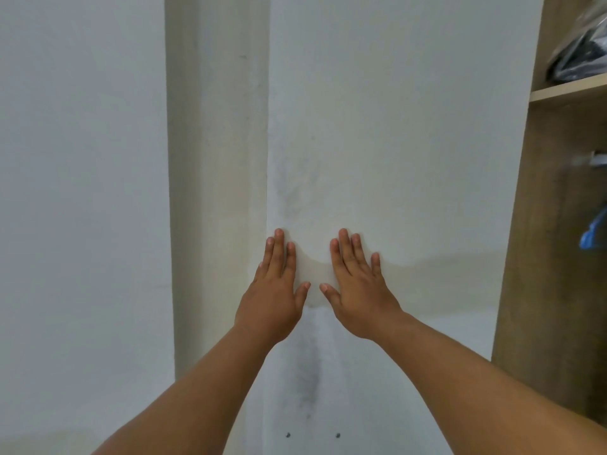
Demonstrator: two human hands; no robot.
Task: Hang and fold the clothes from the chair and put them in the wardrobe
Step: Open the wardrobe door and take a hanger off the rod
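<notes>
Both palms lie flat against a white panel [377, 142] that fills the middle of the head view. My left hand [274, 293] is near the panel's left edge, fingers stretched upward, holding nothing. My right hand [358, 290] rests beside it, thumbs almost meeting, also empty. At the far right the wooden wardrobe [551, 257] stands with its inside showing. A dark bundle of clothes [581, 57] lies on its upper shelf [568, 88]. Something blue [593, 234] hangs lower inside. No chair is visible.
A white wall [82, 192] fills the left side, with a cream vertical strip [216, 192] between it and the panel. Two small dark screws [312, 435] sit low on the panel. Grey smudges mark the panel's middle.
</notes>
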